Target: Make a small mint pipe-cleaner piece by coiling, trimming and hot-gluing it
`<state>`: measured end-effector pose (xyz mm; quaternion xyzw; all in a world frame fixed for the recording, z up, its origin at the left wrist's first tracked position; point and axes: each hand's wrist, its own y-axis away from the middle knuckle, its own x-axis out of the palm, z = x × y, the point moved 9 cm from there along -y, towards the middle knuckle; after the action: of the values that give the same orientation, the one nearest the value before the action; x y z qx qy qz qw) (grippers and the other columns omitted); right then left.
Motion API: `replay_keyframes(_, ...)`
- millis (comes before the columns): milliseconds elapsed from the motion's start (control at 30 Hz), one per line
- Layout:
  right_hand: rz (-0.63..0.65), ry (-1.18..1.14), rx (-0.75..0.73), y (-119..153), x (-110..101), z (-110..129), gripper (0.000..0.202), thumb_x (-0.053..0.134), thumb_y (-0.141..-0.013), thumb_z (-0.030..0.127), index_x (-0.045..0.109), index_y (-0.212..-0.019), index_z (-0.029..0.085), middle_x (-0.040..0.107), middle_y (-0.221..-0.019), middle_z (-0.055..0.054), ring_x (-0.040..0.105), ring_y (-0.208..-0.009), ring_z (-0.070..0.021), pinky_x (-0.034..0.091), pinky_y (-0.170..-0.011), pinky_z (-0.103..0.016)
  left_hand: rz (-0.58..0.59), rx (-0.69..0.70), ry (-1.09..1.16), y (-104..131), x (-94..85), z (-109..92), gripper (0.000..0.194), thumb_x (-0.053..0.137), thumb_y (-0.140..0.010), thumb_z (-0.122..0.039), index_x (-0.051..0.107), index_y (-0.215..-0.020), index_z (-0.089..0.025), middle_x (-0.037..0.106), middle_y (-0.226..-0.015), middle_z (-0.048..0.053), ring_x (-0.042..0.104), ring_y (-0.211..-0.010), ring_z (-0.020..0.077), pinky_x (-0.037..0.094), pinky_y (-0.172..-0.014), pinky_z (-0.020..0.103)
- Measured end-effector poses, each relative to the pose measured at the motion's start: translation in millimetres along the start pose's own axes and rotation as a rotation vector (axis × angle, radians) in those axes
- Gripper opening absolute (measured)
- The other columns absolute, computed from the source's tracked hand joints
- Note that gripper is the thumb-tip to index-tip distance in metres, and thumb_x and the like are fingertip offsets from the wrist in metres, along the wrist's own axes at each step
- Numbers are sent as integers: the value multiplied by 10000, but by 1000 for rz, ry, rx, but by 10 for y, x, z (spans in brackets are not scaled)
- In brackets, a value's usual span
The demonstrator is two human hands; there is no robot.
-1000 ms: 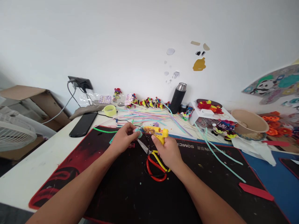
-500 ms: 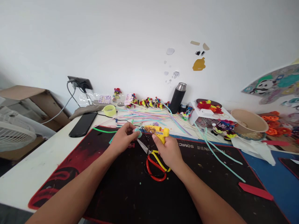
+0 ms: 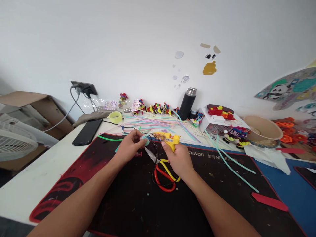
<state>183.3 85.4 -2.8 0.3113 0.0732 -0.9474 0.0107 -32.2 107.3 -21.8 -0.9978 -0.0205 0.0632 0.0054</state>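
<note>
Over the black mat, my right hand [image 3: 180,159] is wrapped round the grip of a yellow glue gun [image 3: 170,141], its nozzle pointing left. Pinched in the fingers of my left hand [image 3: 132,144] is a small pale teal fuzzy piece [image 3: 146,141], perhaps made of pipe cleaner; its exact shape is partly covered. The nozzle tip is close to this piece; I cannot tell whether they touch. Below the glue gun lie scissors [image 3: 165,177] with one red and one yellow handle loop, blades toward the upper left. A black cord [image 3: 156,149] hangs down across the scissors.
Pastel pipe cleaners [image 3: 153,122] spread along the back. A black thermos [image 3: 187,104] stands by the wall. Small fuzzy dolls [image 3: 158,108] sit behind. At left are a phone [image 3: 87,132], yellow-green tape [image 3: 115,117] and a fan [image 3: 14,138]; at right, a beige bowl [image 3: 263,126].
The glue gun has moved very slightly to the right, its nozzle drawn a little away from the teal piece. My left hand stays in nearly the same place.
</note>
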Motion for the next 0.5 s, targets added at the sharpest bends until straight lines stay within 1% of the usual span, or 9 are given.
replay_keyframes(333,3,6,-3,-1,3,9,573,502,-967,647,474,-553,252,539,-431,-26,520,-435,-173,356,-485,-286,3,11,29,-7,-16,19,360,824,-723,-438,553,-832,-226,642,-691,-54,639,-622,160,481,-635,292)
replay_keyframes(500,18,29,-6,3,19,28,550,507,-971,606,483,-556,246,541,-434,-25,523,-435,-171,344,-493,-283,0,-1,26,-11,-19,30,361,823,-721,-445,563,-833,-222,655,-689,-48,631,-621,161,485,-627,294)
